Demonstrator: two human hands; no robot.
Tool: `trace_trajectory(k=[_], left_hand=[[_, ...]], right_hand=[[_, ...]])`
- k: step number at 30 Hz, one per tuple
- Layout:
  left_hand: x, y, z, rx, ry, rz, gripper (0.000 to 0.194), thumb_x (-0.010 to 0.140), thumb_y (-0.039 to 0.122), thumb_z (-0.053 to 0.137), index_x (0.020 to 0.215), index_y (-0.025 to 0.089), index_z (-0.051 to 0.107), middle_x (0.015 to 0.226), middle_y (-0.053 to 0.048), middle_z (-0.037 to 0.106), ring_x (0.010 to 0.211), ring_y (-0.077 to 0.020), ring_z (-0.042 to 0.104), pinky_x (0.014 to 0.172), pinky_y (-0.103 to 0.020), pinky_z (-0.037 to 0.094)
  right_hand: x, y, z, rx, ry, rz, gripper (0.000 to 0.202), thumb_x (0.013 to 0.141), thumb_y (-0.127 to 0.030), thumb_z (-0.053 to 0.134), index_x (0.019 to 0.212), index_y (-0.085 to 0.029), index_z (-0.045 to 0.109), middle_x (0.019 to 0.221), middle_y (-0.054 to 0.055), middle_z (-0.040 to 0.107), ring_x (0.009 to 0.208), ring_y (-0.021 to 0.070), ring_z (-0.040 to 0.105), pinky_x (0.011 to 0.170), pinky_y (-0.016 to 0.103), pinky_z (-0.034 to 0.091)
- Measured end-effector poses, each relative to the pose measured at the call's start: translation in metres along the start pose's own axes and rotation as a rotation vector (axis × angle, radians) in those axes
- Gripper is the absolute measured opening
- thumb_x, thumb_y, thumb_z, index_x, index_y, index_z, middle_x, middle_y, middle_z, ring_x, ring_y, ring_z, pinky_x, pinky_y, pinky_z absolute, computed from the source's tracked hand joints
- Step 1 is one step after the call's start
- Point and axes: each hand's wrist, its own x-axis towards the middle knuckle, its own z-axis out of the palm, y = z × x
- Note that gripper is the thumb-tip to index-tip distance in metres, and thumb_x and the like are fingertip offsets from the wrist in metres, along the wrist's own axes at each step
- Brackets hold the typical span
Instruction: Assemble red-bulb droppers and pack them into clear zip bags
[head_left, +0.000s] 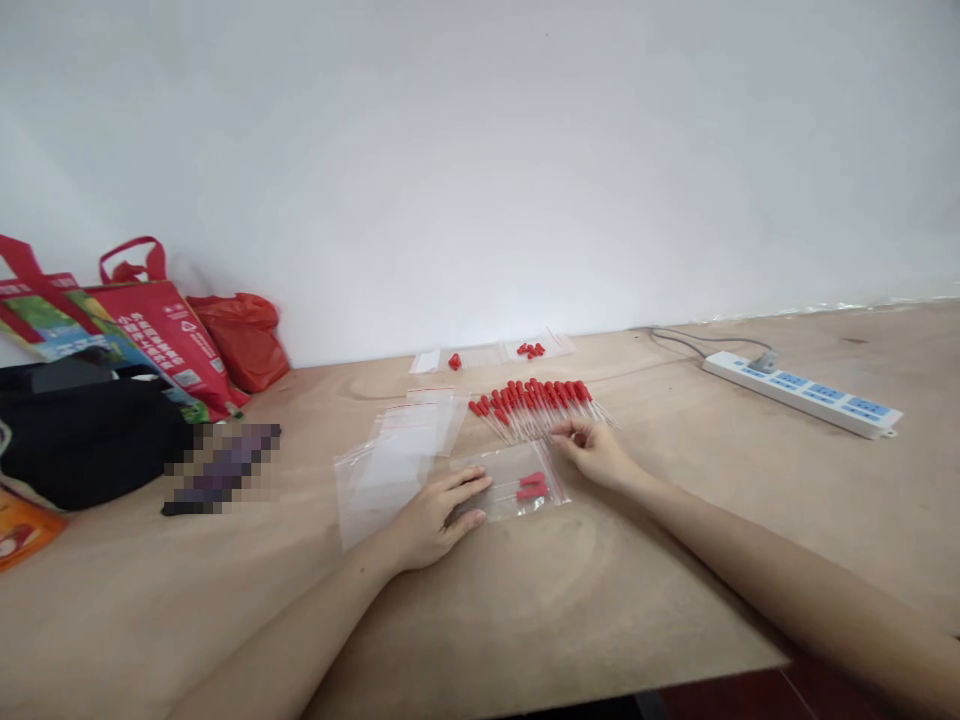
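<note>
A clear zip bag (495, 468) lies flat on the table with red-bulbed droppers (532, 490) inside it. My left hand (439, 510) rests on the bag's left end, its fingers stretched out and apart. My right hand (596, 455) is beside the bag's red-striped zip edge, with its fingers curled in. Whatever those fingertips may hold is hidden or too small to make out. Just beyond both hands, a row of loose droppers (536, 397) lies with red bulbs pointing away and clear stems towards me.
Flat zip bags (397, 450) overlap left of the droppers. By the wall lie small red bulbs (531, 350) and another red piece (454, 361) on clear bags. A white power strip (802, 392) is at right. Red shopping bags (165, 335) and a black bag (90, 430) stand left.
</note>
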Motion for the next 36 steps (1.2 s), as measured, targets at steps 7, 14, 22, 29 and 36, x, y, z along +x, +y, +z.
trace_trajectory(k=[7, 14, 22, 29, 36], left_hand=[[-0.001, 0.0, 0.001, -0.018, 0.013, 0.017, 0.038, 0.084, 0.031, 0.044, 0.121, 0.024, 0.046, 0.131, -0.006, 0.041, 0.12, -0.0209, 0.038, 0.099, -0.04, 0.033], [-0.002, 0.002, -0.001, -0.035, -0.001, 0.003, 0.039, 0.083, 0.03, 0.045, 0.122, 0.023, 0.046, 0.131, -0.007, 0.041, 0.12, -0.0211, 0.039, 0.098, -0.04, 0.034], [-0.002, -0.001, 0.002, -0.046, 0.015, 0.007, 0.038, 0.083, 0.03, 0.046, 0.121, 0.024, 0.047, 0.132, -0.006, 0.041, 0.12, -0.0207, 0.038, 0.099, -0.04, 0.033], [-0.001, -0.002, 0.002, -0.005, 0.0, 0.011, 0.038, 0.084, 0.031, 0.044, 0.122, 0.023, 0.046, 0.132, -0.006, 0.04, 0.122, -0.0209, 0.036, 0.099, -0.041, 0.033], [0.0, 0.0, 0.0, 0.04, -0.027, -0.016, 0.042, 0.085, 0.033, 0.041, 0.125, 0.02, 0.042, 0.134, -0.007, 0.038, 0.123, -0.0205, 0.034, 0.101, -0.039, 0.031]], right_hand=[[0.074, -0.005, -0.001, -0.498, 0.148, 0.078, 0.028, 0.077, -0.032, 0.045, 0.092, -0.018, 0.064, 0.088, 0.008, 0.063, 0.079, 0.0176, 0.057, 0.071, 0.026, 0.04], [0.106, -0.013, 0.023, -0.607, 0.183, 0.176, 0.026, 0.074, -0.035, 0.05, 0.083, -0.018, 0.067, 0.102, 0.014, 0.056, 0.101, 0.0287, 0.048, 0.086, 0.042, 0.032], [0.094, -0.013, -0.012, -0.275, 0.271, 0.083, 0.026, 0.081, -0.033, 0.037, 0.089, -0.014, 0.053, 0.085, 0.007, 0.062, 0.077, 0.0138, 0.057, 0.071, 0.026, 0.042], [0.022, 0.013, -0.028, 0.441, 0.399, 0.13, 0.034, 0.072, -0.054, 0.048, 0.077, -0.021, 0.04, 0.062, -0.002, 0.057, 0.046, 0.0092, 0.05, 0.046, 0.022, 0.041], [-0.003, 0.007, -0.003, 0.689, 0.292, 0.281, 0.029, 0.07, -0.049, 0.053, 0.071, -0.023, 0.042, 0.063, 0.001, 0.058, 0.052, 0.0127, 0.056, 0.05, 0.027, 0.046]])
